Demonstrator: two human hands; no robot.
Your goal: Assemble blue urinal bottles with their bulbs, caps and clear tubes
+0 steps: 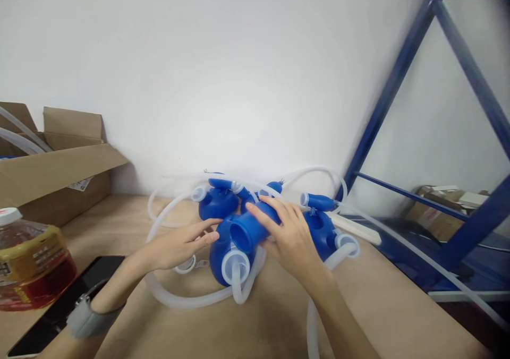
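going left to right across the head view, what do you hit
bottle → left hand → blue pump → right hand → shelf frame

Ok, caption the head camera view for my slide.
Left hand touches and right hand grips a blue plastic part amid white tubing on a table.
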